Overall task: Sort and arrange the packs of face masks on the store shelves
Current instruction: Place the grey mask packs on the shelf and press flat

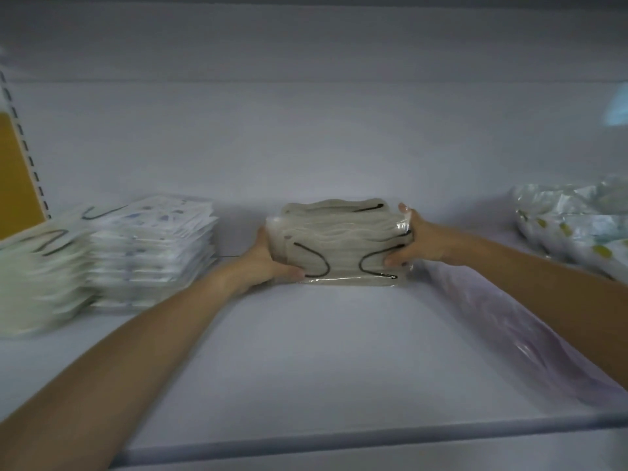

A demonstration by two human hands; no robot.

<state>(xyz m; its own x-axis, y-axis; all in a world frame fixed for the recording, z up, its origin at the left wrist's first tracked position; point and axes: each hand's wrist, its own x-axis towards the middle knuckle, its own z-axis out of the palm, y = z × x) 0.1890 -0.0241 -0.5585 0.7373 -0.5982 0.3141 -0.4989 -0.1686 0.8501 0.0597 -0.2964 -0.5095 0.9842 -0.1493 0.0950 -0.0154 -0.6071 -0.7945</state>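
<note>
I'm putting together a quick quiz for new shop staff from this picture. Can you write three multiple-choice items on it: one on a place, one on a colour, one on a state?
1. Where is the held stack of mask packs?
A) middle of the shelf
B) against the yellow panel
C) on the floor

2. What colour are its ear loops?
A) red
B) black
C) blue

3. What are the left hand and the right hand doing?
A) hanging idle
B) pointing at the wall
C) each gripping one side of the stack

Answers:
1 A, white packs lie to its left and dotted packs to its right.
2 B, dark loops show through the clear wrap.
3 C, each hand clasps one end.
</note>
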